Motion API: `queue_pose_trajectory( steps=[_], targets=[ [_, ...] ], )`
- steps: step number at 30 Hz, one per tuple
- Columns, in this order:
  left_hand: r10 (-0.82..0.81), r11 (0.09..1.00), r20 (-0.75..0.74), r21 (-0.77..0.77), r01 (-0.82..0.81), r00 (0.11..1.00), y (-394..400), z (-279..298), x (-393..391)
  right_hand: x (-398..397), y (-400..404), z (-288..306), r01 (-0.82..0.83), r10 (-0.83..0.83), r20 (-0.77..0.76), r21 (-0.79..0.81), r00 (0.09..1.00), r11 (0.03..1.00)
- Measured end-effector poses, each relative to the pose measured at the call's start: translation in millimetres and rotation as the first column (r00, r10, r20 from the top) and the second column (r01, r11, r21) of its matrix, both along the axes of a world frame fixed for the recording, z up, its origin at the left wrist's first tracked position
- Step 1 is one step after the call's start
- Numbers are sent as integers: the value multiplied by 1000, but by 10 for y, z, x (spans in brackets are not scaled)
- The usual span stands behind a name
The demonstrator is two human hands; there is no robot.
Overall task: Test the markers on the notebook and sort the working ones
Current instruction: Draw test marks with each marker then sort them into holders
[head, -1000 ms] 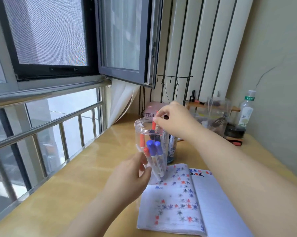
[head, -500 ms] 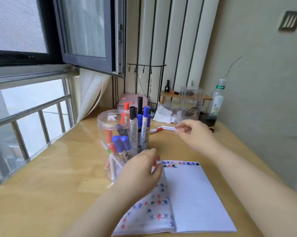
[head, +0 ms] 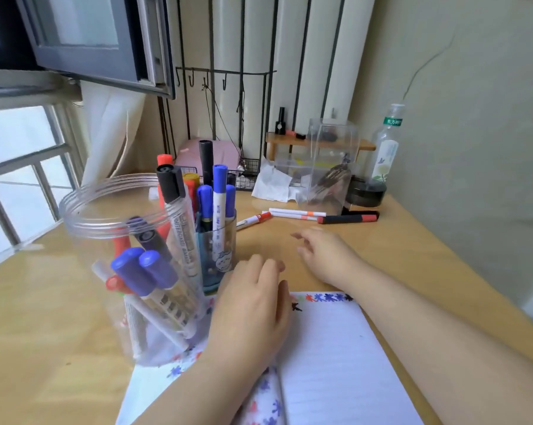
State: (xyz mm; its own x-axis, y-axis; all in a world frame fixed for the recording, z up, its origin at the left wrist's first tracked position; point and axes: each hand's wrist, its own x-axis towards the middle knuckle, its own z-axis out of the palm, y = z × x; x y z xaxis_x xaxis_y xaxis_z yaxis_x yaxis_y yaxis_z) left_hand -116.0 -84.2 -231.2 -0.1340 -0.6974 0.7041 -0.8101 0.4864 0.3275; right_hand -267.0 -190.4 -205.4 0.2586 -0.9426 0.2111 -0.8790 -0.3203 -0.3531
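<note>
Wooden desk (head: 412,262) under our window carries everything, with a pale wall close on the right. Our open notebook (head: 326,357) lies at the near edge, its pages dotted with red, blue and black test marks. On its left page stands a clear jar (head: 130,271) holding blue-, red- and black-capped markers, leaning every way. Just behind it a small cup (head: 217,256) holds more markers upright. Three loose markers (head: 299,214) lie farther back, near a clear box (head: 326,167) and a bottle (head: 384,148).

Our left hand (head: 249,314) rests beside the jar with relaxed fingers over the notebook, gripping nothing we can see. Our right hand (head: 326,256) hovers above bare wood, fingers loosely spread, empty.

Bare wood lies between the right hand and the loose markers.
</note>
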Motion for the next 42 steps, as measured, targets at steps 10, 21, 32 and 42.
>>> queue_pose_trajectory(
  steps=[10, 21, 32, 42],
  targets=[
    [84, 995, -93, 57, -79, 992, -153, -72, 54, 687, -1014, -28, -182, 145, -368, -70, 919, 981],
    [83, 996, -103, 47, -79, 991, -135, -96, 74, 343, -554, 108, -161, 141, -212, -82, 967, 984],
    [49, 998, -11, -44, -50, 999, 191, 272, -29, -223, 1038, 475, 82, -100, 813, 64, 574, 995],
    [-55, 997, -245, 42, 68, 968, 692, 176, 148, -40, 1501, 393, -152, -196, 952, 163, -236, 975]
  ],
)
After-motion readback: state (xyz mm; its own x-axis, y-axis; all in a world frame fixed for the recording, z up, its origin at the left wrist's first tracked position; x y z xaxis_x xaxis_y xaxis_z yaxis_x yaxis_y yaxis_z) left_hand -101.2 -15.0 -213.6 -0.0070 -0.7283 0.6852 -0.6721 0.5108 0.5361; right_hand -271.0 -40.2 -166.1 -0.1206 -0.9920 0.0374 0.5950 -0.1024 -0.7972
